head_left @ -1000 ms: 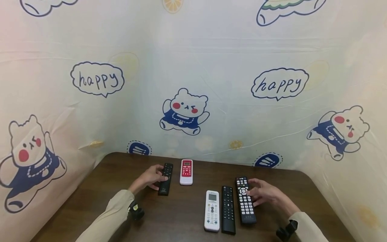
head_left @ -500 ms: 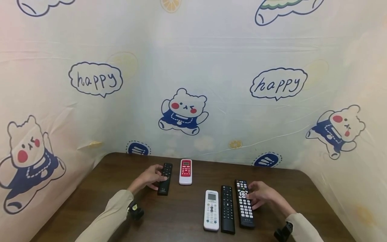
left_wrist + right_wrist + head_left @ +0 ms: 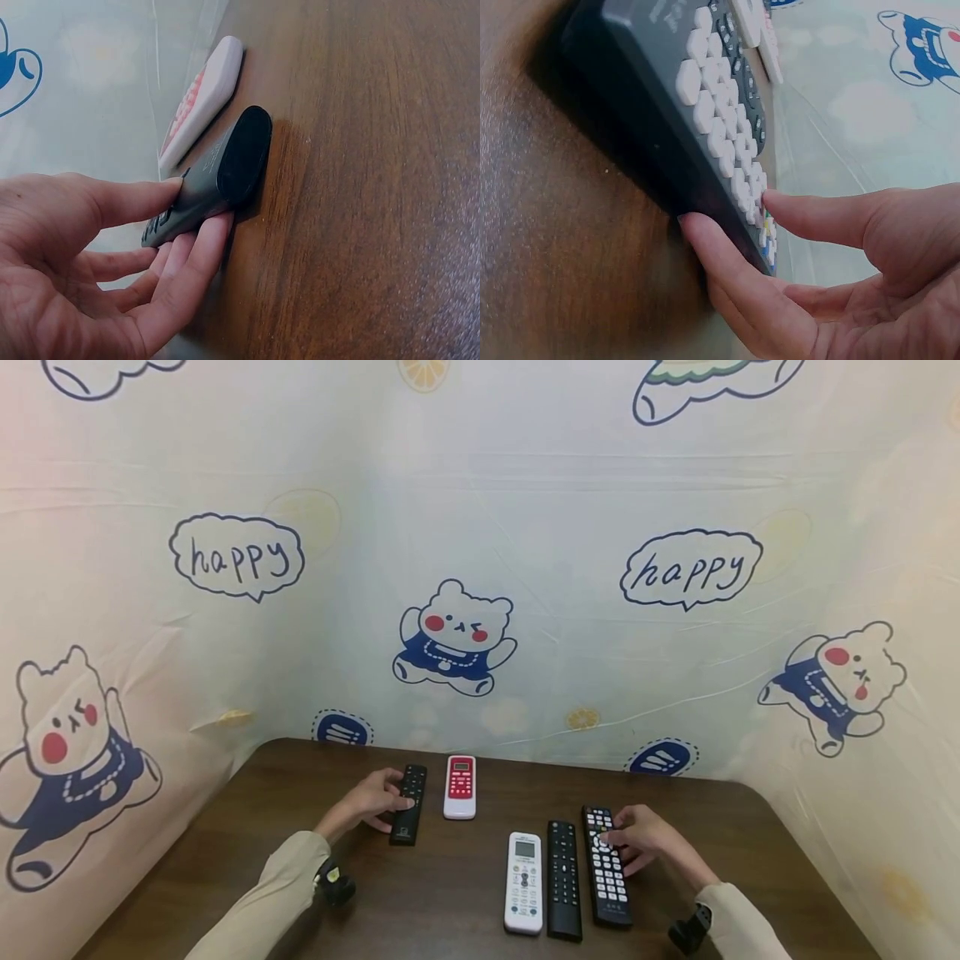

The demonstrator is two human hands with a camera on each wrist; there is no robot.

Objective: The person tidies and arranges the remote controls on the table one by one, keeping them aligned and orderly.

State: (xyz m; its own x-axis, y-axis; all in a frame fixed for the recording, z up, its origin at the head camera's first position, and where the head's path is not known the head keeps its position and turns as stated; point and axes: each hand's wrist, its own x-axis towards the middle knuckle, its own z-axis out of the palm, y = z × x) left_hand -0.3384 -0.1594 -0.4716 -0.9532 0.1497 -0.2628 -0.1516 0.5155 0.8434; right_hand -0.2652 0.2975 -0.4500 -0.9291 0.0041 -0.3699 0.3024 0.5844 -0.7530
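Observation:
My left hand holds a small black remote control by its left edge near the back of the table. In the left wrist view the thumb lies on its button face and fingers curl against the side and underneath. At the right, my right hand grips a longer black remote control with white buttons. Its thumb presses on the button face in the right wrist view, and a finger sits against the lower side. Both button faces point up.
A white remote with a red face lies right of the left hand. A white remote with a small screen and a slim black remote lie side by side, left of the right hand's remote. A printed curtain borders the brown table.
The remote with white buttons has come slightly nearer and turned a little, into line with its neighbours. My right thumb has slid further left over its buttons. The left hand keeps its hold.

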